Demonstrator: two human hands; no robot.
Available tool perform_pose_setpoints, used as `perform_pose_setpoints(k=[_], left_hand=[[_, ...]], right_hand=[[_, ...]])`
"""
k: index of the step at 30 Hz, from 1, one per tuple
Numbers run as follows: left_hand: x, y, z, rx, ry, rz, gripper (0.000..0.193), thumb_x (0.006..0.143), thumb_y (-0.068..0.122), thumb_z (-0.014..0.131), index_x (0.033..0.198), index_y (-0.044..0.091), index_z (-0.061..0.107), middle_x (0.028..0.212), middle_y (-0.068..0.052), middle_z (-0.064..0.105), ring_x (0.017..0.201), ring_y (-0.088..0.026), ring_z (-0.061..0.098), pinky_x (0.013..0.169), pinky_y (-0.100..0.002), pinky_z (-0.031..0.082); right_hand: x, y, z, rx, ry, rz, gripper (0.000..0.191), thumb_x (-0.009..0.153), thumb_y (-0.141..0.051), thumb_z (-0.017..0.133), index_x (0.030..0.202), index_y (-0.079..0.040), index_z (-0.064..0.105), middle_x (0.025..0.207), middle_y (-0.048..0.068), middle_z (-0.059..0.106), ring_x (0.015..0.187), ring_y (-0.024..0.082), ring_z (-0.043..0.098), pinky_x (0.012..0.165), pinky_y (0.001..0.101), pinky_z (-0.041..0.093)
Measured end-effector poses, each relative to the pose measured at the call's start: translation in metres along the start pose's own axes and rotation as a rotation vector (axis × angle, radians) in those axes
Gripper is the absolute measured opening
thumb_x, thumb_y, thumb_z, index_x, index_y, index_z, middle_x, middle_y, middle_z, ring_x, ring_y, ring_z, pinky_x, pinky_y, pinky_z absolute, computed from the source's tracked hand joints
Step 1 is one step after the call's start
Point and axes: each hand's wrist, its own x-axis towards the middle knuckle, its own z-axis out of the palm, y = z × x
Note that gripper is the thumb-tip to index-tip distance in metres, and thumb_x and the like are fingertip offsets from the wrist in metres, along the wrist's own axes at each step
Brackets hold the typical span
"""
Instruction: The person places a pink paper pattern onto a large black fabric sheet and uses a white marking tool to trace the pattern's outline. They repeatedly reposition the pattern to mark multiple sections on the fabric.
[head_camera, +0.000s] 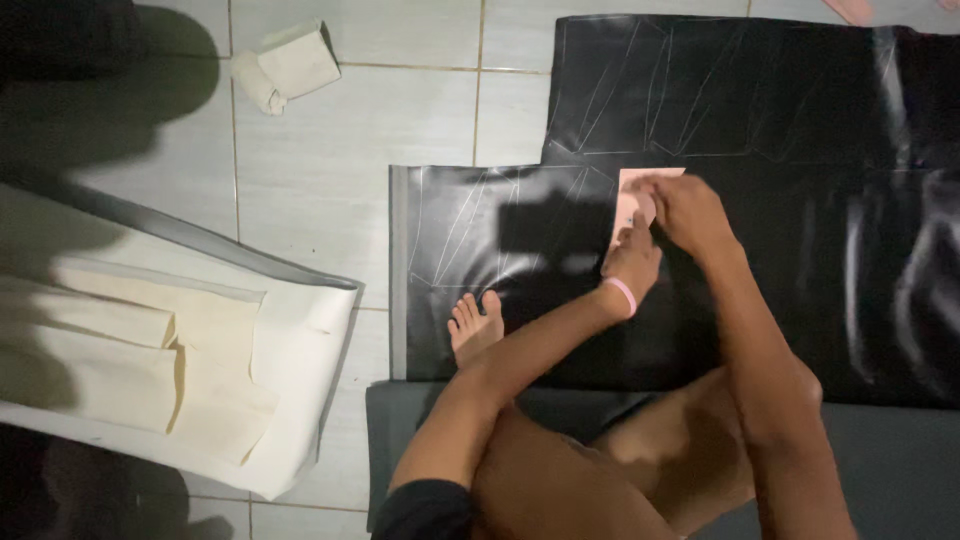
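Head view: black sheet (760, 290) with chalk lines spread on the tiled floor (320, 170); small pink template (633, 192) lies flat on it, left hand (632, 262) pressing it down, right hand (688, 212) closed at its top edge. Looks like mid-tracing; next stroke needs the template pinned still. Any marker in the right fingers is hidden, and lines under the hands can't be read.

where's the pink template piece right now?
In the head view, the pink template piece lies on the black sheet, right of centre, pinned under the left hand and the right hand, above the bare foot.
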Motion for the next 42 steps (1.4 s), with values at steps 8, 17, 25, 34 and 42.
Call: perform_pose_setpoints(k=[8,17,25,34,42], left_hand=[[0.009,-0.042,0.006,-0.309,0.237,0.097,0.035,0.09,0.01,0.059,0.119,-0.011,0.059,0.149,-0.045,0.037,0.102,-0.032,0.068,0.068,-0.036,0.063],[0.005,-0.065,-0.022,-0.381,0.186,0.1,0.031,0.091,0.016,0.057,0.121,0.008,0.06,0.148,-0.029,0.046,0.114,-0.035,0.064,0.084,-0.047,0.055],[-0.009,-0.097,-0.058,-0.425,0.032,0.152,0.056,0.074,0.008,0.076,0.126,0.021,0.06,0.137,-0.004,0.052,0.115,-0.026,0.06,0.084,-0.049,0.052],[-0.005,-0.097,-0.046,-0.453,0.071,0.153,0.067,0.072,0.009,0.082,0.133,0.023,0.058,0.152,-0.004,0.045,0.118,-0.027,0.057,0.085,-0.051,0.052],[-0.008,-0.098,-0.031,-0.48,-0.019,0.144,0.098,0.062,0.015,0.089,0.147,0.012,0.042,0.158,-0.004,0.04,0.122,-0.027,0.055,0.088,-0.046,0.05]], right_hand=[[0.017,0.02,-0.006,0.151,0.074,0.067,0.021,0.101,-0.008,0.056,0.114,-0.007,0.072,0.108,0.016,0.074,0.098,0.037,0.07,0.086,0.0467,0.054],[-0.024,0.061,-0.031,0.036,0.136,0.422,0.019,0.114,-0.013,0.056,0.121,-0.008,0.073,0.101,0.017,0.073,0.08,0.034,0.072,0.076,0.0433,0.055],[-0.11,0.013,0.038,0.018,0.264,0.102,0.022,0.095,0.0,0.061,0.112,-0.006,0.072,0.114,0.017,0.074,0.094,0.034,0.073,0.085,0.0412,0.059],[-0.16,-0.02,0.065,0.256,0.059,-0.035,0.03,0.092,0.0,0.059,0.12,-0.005,0.068,0.114,0.011,0.075,0.095,0.028,0.075,0.085,0.0367,0.06],[-0.165,-0.027,0.045,0.199,0.178,0.121,0.02,0.101,-0.004,0.055,0.114,-0.006,0.069,0.117,0.013,0.074,0.103,0.031,0.074,0.091,0.0372,0.059]])
